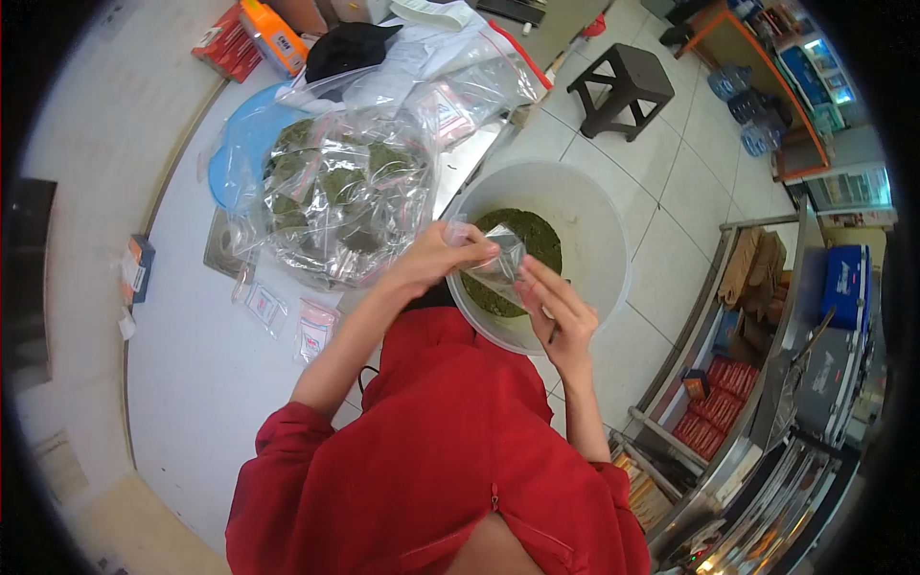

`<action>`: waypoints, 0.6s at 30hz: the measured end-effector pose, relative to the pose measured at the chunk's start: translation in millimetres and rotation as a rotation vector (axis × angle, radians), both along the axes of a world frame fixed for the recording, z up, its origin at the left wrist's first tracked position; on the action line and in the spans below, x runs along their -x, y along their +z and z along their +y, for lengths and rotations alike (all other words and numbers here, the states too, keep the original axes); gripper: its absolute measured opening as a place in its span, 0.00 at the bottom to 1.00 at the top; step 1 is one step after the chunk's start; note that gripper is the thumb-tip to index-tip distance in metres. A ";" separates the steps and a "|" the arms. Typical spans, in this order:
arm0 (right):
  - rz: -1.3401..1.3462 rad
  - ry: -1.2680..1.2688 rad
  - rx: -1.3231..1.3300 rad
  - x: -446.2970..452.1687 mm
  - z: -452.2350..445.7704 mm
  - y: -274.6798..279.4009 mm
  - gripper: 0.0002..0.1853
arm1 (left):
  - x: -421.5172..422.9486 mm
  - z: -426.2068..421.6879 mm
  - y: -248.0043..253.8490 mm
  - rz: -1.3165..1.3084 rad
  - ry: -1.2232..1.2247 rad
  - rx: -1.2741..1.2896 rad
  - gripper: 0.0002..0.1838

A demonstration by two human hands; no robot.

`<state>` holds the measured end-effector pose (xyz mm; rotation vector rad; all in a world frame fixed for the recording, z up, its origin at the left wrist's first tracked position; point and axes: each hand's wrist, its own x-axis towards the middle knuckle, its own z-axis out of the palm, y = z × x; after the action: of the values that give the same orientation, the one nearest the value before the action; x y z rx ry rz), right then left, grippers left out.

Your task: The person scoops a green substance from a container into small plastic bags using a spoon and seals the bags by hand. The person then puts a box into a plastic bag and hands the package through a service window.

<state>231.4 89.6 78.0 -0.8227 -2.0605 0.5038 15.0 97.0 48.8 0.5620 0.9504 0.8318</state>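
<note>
Pinched fingers make the left hand's [436, 259] grip, and it has one small clear bag [506, 265] by the edge. Fingers of the right hand [563, 311], a bit bent, touch the bag's other side; I cannot tell how tight. The bag is over one big round tub [599, 216], with more room toward the tub's right rim. Green powder [546, 240] lies inside. Two flat packets [264, 309] sit on the bench [192, 412] beside one big clear bag [350, 187]. Floor tiles [680, 220] stretch past the tub to one stool [632, 81].
</note>
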 end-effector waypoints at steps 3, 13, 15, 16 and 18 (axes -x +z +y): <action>-0.096 0.084 0.091 -10.3 -3.6 -8.9 0.22 | 18.0 12.2 -2.4 0.418 -0.139 -0.286 0.21; -0.244 0.237 0.376 -16.6 -7.7 -10.9 0.23 | 11.1 10.0 -13.9 0.370 -0.905 -0.600 0.18; -0.277 0.128 0.380 -28.0 -10.1 -33.3 0.18 | 19.2 -6.0 -13.7 0.394 -0.918 -0.488 0.17; -0.377 0.126 0.546 -40.5 -12.9 -65.0 0.14 | 18.8 -18.0 -15.2 0.203 -0.848 -0.345 0.18; -0.470 0.119 0.723 -49.8 -17.8 -114.0 0.11 | 15.7 -51.3 -36.4 -0.017 -0.689 -0.224 0.26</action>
<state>281.2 71.8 -36.0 -1.3353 -2.3802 1.2644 -0.8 45.7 12.4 1.0012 0.5824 0.3175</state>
